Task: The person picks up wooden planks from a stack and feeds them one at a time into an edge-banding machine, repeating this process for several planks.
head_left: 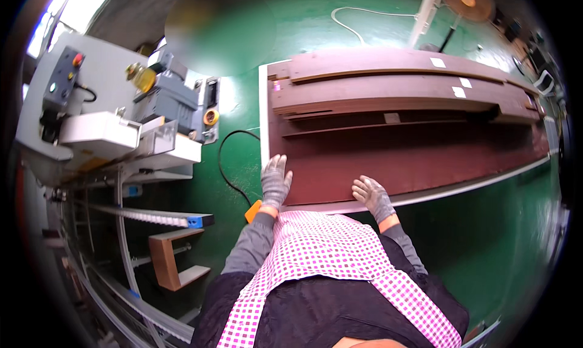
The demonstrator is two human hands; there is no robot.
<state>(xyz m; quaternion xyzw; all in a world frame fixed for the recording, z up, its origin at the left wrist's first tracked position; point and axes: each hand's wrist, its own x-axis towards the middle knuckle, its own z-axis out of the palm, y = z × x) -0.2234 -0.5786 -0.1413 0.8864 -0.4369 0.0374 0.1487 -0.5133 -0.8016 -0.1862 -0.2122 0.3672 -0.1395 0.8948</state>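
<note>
Lying along the far half of the dark red panel [401,166]: brown boards [376,93], piled in uneven rows, ends not flush. Likely trouble: pull one without squaring the rest and others could slide, because the layers are stepped. White labels [438,62] on top could scuff if boards rub.

Your left hand [276,181] is at the panel's near-left corner, fingers straight, nothing in it. Your right hand [370,195] is at the near edge, fingers loosely spread, also unloaded. Can't tell if either touches the panel. Boards are well apart from both; overreaching could cost you balance or grip.

Your apron [322,239] is close to the pale rim [263,117], so leaning in might snag it. Black cable [222,166] loops across the green floor [243,93] to your left: trip risk if you step there.
</note>
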